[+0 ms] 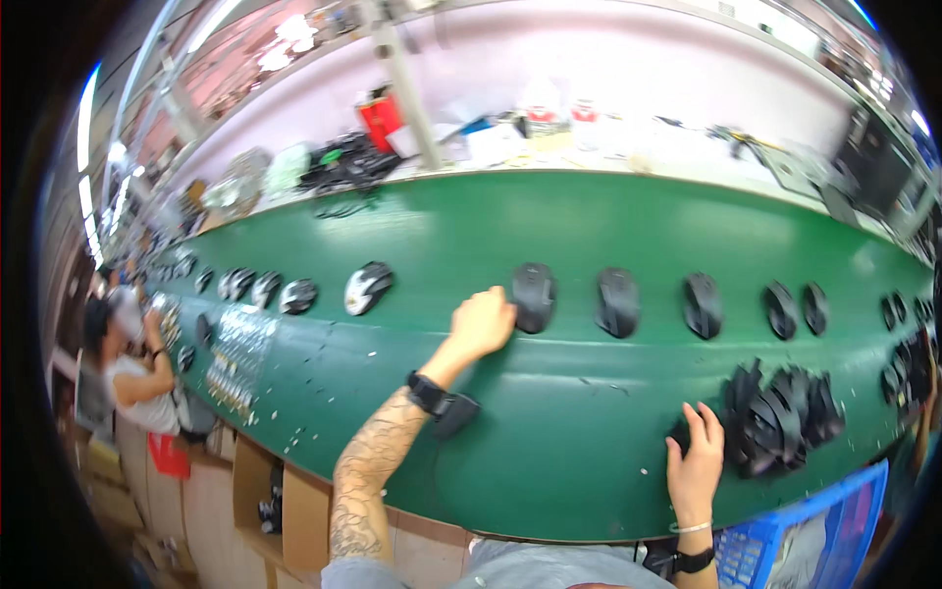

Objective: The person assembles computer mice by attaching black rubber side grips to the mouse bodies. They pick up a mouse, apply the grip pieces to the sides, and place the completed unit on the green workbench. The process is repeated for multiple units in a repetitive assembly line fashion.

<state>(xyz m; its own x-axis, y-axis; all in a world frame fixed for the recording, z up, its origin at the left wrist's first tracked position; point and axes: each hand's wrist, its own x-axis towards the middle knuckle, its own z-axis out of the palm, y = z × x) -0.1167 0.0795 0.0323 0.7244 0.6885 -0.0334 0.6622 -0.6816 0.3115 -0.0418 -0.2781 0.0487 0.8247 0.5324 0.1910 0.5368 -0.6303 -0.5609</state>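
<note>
My left hand (482,324) is over the green worktop, fingers curled, at the left side of a black computer mouse (534,297). Its fingertips are partly hidden, so whether anything small is between them does not show. Below my left wrist lies a dark, mouse-shaped piece (455,416). My right hand (698,454), at the near right, has its thumb and fingers around a small black piece (679,430), mostly covered by the hand. Just right of it is a heap of black curved plastic parts (775,422).
More black mice (617,302) stand in a row to the right; black-and-white mice (369,288) line the left. A blue crate (805,525) is at the near right, a cardboard box (306,520) below the left edge. Another person (142,368) sits far left. Cluttered shelf (628,147) behind.
</note>
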